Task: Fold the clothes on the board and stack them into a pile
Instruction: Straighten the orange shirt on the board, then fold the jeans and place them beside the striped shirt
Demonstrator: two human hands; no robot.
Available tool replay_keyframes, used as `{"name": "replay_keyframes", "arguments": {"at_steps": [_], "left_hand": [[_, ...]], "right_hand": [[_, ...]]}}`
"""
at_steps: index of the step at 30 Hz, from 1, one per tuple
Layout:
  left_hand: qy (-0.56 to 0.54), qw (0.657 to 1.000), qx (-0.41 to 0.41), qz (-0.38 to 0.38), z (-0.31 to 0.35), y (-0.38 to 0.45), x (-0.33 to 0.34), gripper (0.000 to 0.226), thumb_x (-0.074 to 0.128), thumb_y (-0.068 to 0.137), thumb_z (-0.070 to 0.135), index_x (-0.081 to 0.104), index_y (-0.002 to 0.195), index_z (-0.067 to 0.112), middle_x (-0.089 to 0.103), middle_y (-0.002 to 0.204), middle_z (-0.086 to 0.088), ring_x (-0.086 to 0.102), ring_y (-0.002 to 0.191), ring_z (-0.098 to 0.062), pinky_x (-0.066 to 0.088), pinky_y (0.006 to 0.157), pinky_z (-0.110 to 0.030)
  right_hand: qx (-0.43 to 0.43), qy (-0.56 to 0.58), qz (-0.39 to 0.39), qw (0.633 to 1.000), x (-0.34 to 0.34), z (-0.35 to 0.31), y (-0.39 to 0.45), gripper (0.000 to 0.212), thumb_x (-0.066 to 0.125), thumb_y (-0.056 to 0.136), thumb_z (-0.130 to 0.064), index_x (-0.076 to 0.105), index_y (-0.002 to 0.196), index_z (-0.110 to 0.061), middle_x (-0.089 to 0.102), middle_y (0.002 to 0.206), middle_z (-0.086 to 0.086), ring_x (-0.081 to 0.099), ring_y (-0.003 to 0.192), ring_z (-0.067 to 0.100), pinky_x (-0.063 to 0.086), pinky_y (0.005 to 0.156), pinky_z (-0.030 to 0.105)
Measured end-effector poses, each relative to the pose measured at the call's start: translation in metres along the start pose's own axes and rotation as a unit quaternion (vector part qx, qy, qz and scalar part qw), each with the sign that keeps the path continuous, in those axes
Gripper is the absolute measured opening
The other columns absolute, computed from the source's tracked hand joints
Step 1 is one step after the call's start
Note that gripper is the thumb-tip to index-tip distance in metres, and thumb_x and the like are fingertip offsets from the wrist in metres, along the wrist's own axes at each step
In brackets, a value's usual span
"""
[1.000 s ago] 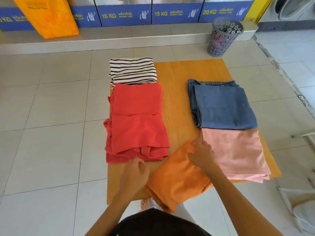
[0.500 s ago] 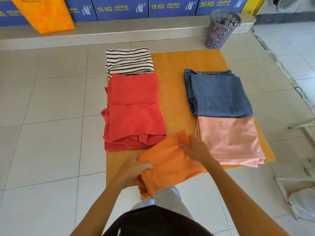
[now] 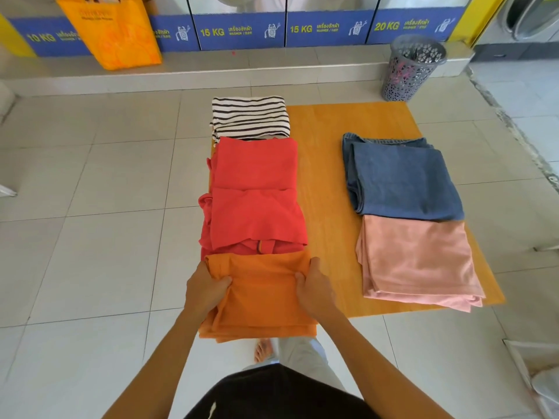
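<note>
A folded orange garment (image 3: 263, 300) lies at the near left corner of the wooden board (image 3: 329, 189). My left hand (image 3: 205, 290) grips its left edge and my right hand (image 3: 314, 287) grips its right edge. Just beyond it lie folded red clothes (image 3: 257, 201), then a folded black-and-white striped top (image 3: 249, 116). On the board's right side sit folded blue jeans (image 3: 399, 179) and, nearer to me, a folded pink garment (image 3: 417, 261).
The board lies on a tiled floor. A grey perforated basket (image 3: 408, 68) stands past its far right corner. An orange bag (image 3: 118, 31) sits on the step by the blue washer panels. My bare foot (image 3: 263, 350) is just below the orange garment.
The orange garment has moved left from the board's near middle into line below the red clothes. Both hands shifted with it and now hold its two sides.
</note>
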State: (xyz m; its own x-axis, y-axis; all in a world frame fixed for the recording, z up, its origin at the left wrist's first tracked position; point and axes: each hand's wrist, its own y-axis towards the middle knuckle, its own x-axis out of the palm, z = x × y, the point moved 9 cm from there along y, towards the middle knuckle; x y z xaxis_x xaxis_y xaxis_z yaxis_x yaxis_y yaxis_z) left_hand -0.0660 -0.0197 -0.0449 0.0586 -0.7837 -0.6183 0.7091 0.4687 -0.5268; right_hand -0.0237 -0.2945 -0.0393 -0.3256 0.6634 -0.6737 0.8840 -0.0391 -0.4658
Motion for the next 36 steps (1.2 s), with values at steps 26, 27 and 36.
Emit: {"name": "replay_keyframes", "arguments": {"at_steps": [26, 27, 36], "left_hand": [[0.036, 0.955, 0.291, -0.044, 0.207, -0.055, 0.075, 0.051, 0.065, 0.085, 0.026, 0.049, 0.134, 0.021, 0.055, 0.128, -0.006, 0.053, 0.122, -0.023, 0.045, 0.102, -0.041], [0.038, 0.954, 0.293, -0.056, 0.216, -0.053, 0.082, 0.050, 0.064, 0.086, 0.025, 0.050, 0.134, 0.021, 0.055, 0.127, -0.006, 0.054, 0.120, -0.022, 0.045, 0.102, -0.039], [0.014, 0.957, 0.248, -0.149, 0.305, -0.024, 0.172, 0.050, 0.056, 0.095, 0.020, 0.046, 0.142, 0.030, 0.059, 0.111, -0.001, 0.062, 0.087, -0.016, 0.054, 0.076, -0.035]], "right_hand": [[-0.097, 0.058, 0.163, 0.980, -0.131, -0.028, 0.024, 0.039, 0.060, 0.092, -0.018, 0.050, 0.129, -0.014, 0.055, 0.127, 0.006, 0.058, 0.109, 0.024, 0.053, 0.088, 0.039], [-0.093, 0.060, 0.170, 0.979, -0.140, -0.024, 0.029, 0.038, 0.060, 0.092, -0.018, 0.050, 0.129, -0.014, 0.055, 0.125, 0.006, 0.059, 0.108, 0.024, 0.052, 0.086, 0.037], [-0.054, 0.071, 0.202, 0.975, -0.243, 0.030, 0.107, 0.034, 0.063, 0.091, -0.013, 0.054, 0.124, -0.008, 0.054, 0.122, 0.013, 0.057, 0.107, 0.029, 0.047, 0.087, 0.034]]}}
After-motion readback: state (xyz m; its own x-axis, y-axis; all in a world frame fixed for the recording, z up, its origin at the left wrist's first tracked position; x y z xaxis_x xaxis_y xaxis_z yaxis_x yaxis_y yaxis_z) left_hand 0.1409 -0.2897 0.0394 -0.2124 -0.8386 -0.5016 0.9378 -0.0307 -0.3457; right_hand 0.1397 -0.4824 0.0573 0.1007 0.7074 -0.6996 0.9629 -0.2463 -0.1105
